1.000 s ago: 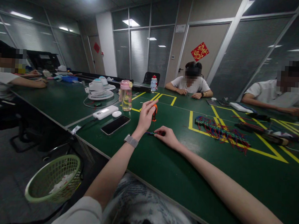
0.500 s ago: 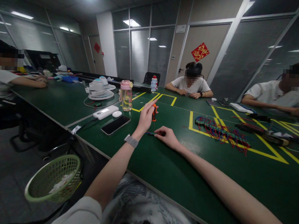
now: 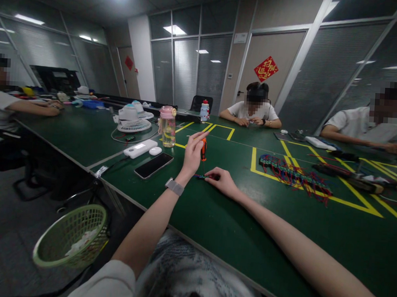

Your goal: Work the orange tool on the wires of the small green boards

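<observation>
My left hand (image 3: 193, 153) holds an upright screwdriver (image 3: 204, 149) with an orange and black handle, its fingers stretched along the far side of the handle. The thin shaft points down at a small green circuit board (image 3: 200, 177) lying low over the table. Whether the tip sits in a screw is too small to make out. Thumb and fingertips of my right hand (image 3: 220, 181) pinch the board's right end, close beside the shaft. My curled fingers hide part of that end.
On the green table (image 3: 247, 232), a phone (image 3: 153, 165), white power bank (image 3: 140, 149), earbud case (image 3: 155, 151) and bottle (image 3: 168, 128) stand left of my hands. Wired circuit boards (image 3: 294, 174) lie to the right. A green basket (image 3: 72, 237) is on the floor. Several people sit around.
My left hand has shifted slightly left, and the screwdriver handle has turned and leaned a little that way. My right hand stays put. The person at far left has moved back.
</observation>
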Demonstrator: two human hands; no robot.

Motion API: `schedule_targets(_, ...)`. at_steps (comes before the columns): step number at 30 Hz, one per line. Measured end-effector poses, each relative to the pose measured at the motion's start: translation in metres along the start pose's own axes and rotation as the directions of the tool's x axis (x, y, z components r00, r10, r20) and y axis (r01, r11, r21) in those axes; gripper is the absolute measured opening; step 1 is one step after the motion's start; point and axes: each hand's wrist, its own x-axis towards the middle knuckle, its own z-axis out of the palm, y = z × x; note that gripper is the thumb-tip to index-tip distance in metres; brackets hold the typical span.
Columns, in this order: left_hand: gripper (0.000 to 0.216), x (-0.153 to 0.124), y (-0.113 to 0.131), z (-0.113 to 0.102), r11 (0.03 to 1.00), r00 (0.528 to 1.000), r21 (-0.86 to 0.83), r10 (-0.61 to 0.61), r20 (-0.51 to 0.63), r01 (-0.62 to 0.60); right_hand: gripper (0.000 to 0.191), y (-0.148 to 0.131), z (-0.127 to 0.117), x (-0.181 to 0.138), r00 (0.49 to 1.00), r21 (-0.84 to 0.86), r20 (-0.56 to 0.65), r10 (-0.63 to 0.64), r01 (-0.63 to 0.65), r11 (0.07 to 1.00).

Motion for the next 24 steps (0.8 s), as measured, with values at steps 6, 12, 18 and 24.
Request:
schedule_targets(6,0.033,-0.0022,-0.0024,0.0070,0.961,0.986,-0.236,-0.121,0.118,0.146,0.015,0.0015,0.0006,0.0000,1.000,0.010,-0.004,-0.001,0.001,1.000)
schedule_targets(12,0.021,-0.0025,0.0039,0.0012,1.000,1.000,-0.008,0.003,0.003,-0.003,0.015,0.0024,0.0009,0.0000,1.000,0.011,0.000,-0.009,0.009,1.000)
schedule_targets(18,0.032,-0.0021,0.0007,0.0037,0.976,0.993,-0.207,-0.049,0.105,0.070,0.014,0.0001,0.0001,0.0000,1.000,0.003,-0.001,-0.008,0.008,1.000)
schedule_targets(24,0.035,-0.0039,-0.0028,0.0087,0.967,0.990,-0.222,-0.109,0.094,0.127,0.015,0.0048,0.0026,0.0008,1.000,-0.001,0.000,-0.013,0.013,1.000)
